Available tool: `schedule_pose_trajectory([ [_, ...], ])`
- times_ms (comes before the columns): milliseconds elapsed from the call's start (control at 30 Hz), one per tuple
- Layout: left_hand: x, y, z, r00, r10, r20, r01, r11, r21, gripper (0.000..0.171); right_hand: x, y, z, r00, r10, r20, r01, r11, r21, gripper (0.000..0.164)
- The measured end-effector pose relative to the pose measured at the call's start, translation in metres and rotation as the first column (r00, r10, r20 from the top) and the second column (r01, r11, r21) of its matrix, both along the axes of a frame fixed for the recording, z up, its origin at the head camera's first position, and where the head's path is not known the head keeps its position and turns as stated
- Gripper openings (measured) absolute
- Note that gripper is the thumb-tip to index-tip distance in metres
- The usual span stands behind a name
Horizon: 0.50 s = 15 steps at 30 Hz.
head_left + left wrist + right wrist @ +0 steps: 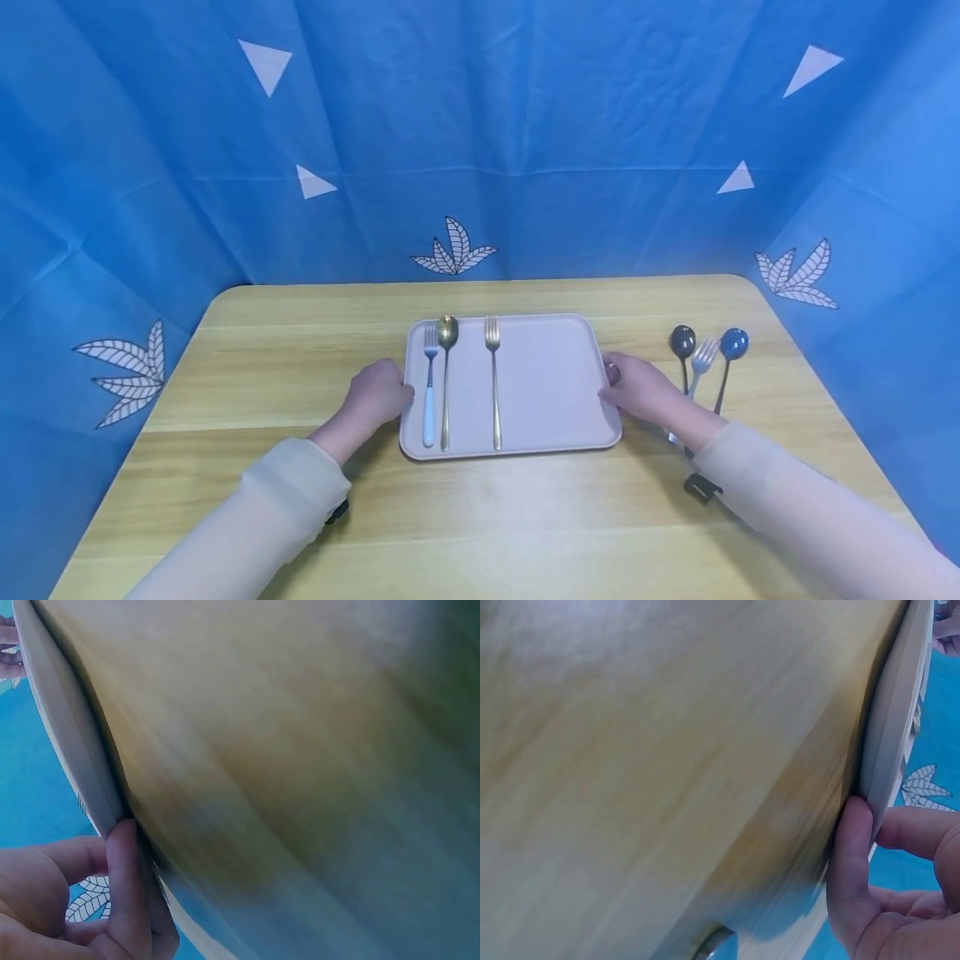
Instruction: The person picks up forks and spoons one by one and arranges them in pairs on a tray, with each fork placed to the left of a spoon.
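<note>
A pale pinkish rectangular tray sits at the middle of the table between both hands. On its left part lie a fork with a light blue handle and a gold spoon side by side; a gold fork lies a little apart to their right. My left hand pinches the tray's left edge, thumb and fingers on either side of the rim in the left wrist view. At the opposite edge my right hand grips the rim the same way, seen close in the right wrist view.
Right of the tray on the wooden table lie a dark spoon, a silver fork and a spoon with a bluish bowl. My right forearm partly covers their handles. Blue cloth hangs behind and around the table.
</note>
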State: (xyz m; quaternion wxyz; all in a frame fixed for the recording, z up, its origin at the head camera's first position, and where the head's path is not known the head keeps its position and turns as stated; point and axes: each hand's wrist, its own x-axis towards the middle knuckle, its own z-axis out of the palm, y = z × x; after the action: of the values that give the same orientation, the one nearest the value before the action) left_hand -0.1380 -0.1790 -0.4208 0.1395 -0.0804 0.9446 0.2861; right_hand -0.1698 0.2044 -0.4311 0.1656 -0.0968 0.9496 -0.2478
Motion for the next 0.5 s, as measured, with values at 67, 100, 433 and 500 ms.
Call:
schedule_pose_trajectory([
  [67, -0.001, 0.001, 0.0, 1.0, -0.006, -0.001, 0.006, 1.0, -0.002, 0.02, 0.002, 0.002, 0.001, 1.0, 0.004, -0.005, -0.004, 1.0, 0.013, 0.066],
  [100, -0.001, 0.002, 0.0, 1.0, -0.009, 0.0, 0.009, 1.0, -0.005, 0.02, 0.003, 0.002, 0.002, 1.0, 0.001, -0.004, -0.001, 1.0, 0.019, 0.066],
  [433, -0.001, 0.003, 0.003, 1.0, 0.01, 0.025, -0.01, 1.0, -0.017, 0.015, 0.006, 0.02, 0.017, 0.997, 0.072, -0.012, -0.072, 0.997, -0.011, 0.054],
  [500, -0.002, 0.003, 0.003, 1.0, 0.014, 0.025, -0.014, 1.0, -0.019, 0.015, 0.006, 0.026, 0.022, 0.997, 0.077, -0.003, -0.077, 0.997, -0.029, 0.053],
])
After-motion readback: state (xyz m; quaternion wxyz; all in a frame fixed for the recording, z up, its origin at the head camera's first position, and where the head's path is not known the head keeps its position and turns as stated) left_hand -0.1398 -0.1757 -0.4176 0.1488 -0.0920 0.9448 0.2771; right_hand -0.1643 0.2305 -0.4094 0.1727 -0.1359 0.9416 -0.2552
